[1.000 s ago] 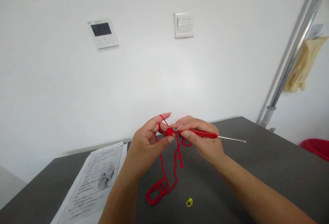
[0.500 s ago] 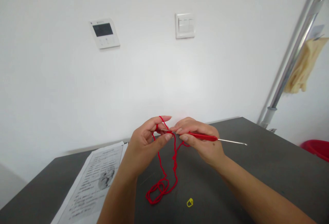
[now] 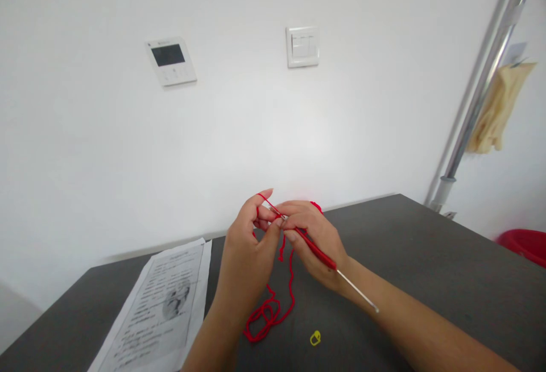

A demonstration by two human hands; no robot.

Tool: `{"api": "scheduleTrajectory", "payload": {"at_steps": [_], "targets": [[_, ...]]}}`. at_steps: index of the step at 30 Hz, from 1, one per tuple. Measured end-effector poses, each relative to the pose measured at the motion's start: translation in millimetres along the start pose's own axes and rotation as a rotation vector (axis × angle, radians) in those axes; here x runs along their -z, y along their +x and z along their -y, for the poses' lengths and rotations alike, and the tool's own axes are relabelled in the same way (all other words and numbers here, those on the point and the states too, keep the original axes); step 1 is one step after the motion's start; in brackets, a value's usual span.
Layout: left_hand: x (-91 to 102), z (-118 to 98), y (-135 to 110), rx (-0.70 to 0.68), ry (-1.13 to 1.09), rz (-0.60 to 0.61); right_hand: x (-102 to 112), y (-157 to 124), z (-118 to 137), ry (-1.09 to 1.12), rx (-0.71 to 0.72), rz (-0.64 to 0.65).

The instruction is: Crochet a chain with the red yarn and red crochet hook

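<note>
Both my hands are raised above a dark grey table (image 3: 426,258). My left hand (image 3: 249,249) is closed, pinching red yarn (image 3: 273,312) between thumb and fingers, with a strand looped over its raised forefinger. My right hand (image 3: 313,241) is closed round a crochet hook (image 3: 328,264) with a red handle. The hook's tip meets the yarn at my left fingertips, and its bare metal end points down to the right over my right wrist. Loose yarn hangs from my hands and lies coiled on the table below them.
A printed paper sheet (image 3: 157,309) lies at the table's left. A small yellow stitch marker (image 3: 314,338) sits near the yarn coil. A wall panel (image 3: 170,60) and light switch (image 3: 302,46) hang behind. A metal pole (image 3: 478,93) and red container (image 3: 524,244) stand at right.
My right hand has turned the crochet hook, so its metal end now points down-right instead of straight right. Both hands have drawn closer together, and the small red crocheted piece is hidden.
</note>
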State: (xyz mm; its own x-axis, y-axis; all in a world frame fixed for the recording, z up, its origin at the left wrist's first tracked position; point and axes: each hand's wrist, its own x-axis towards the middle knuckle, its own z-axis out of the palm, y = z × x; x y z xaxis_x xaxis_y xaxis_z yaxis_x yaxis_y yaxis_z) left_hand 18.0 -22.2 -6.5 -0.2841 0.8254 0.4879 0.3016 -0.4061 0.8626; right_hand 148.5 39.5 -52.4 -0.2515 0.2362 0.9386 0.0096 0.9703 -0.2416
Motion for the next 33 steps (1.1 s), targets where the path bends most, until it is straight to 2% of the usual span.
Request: {"api": "scheduleTrajectory", "payload": {"at_steps": [3,5,7,11,13,16,19,22,26,33], "targets": [[-16.5,5.2,-1.5,0.08,-0.282,0.009,-8.5,-9.2,-8.3,-0.083,0.038,-0.067],[-23.8,10.8,0.9,0.168,-0.549,0.089,-11.2,-13.8,-13.1,-0.144,0.044,-0.119],[-24.5,15.9,5.8,0.244,-0.701,0.169,-10.3,-14.5,-15.6,-0.174,0.064,-0.131],[-6.8,20.7,17.6,0.335,-0.72,0.33,0.9,-3.7,-12.4,-0.119,0.136,-0.046],[4.9,20.3,21.7,0.355,-0.689,0.428,8.5,4.4,-7.6,-0.068,0.158,0.048],[16.5,18.2,23.8,0.336,-0.646,0.508,19.2,14.4,0.7,-0.025,0.136,0.089],[20.0,16.1,22.9,0.315,-0.638,0.542,27.3,19.7,7.4,0.054,0.131,0.1],[20.5,14.8,22.1,0.3,-0.671,0.504,32.9,21.6,12.6,0.089,0.059,0.102],[21.2,13.3,22.2,0.283,-0.744,0.429,35.3,21.3,20.3,0.217,-0.108,0.032],[16.2,10.7,18.7,0.28,-0.928,0.504,28.8,13.2,25.8,0.477,-0.451,-0.094]]}}
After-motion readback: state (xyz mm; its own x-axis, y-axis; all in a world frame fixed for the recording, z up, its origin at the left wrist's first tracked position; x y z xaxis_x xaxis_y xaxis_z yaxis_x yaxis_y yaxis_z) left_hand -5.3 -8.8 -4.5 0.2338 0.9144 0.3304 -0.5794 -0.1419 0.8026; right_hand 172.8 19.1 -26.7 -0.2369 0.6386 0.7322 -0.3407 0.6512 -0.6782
